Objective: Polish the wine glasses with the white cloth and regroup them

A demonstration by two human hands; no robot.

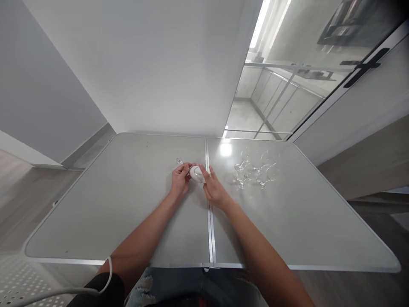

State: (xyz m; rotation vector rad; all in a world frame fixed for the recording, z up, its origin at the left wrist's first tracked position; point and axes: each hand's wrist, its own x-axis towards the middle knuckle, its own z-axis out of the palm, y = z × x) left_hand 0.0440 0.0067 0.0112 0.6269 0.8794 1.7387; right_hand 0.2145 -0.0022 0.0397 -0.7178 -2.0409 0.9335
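Note:
Over the middle seam of a grey folding table (128, 204), both my hands hold one clear stemmed glass (195, 172) that lies tilted on its side. My left hand (180, 179) pinches the stem, and the foot of the glass (178, 161) points to the far left. My right hand (213, 186) is closed round the bowl, and something white shows inside the bowl. Whether it is a cloth or a reflection I cannot tell.
Several more clear stemmed glasses (255, 168) stand in a group on the right half of the table. A white wall stands behind the table, with glass panels to its right. A white cable (64, 292) hangs at the lower left.

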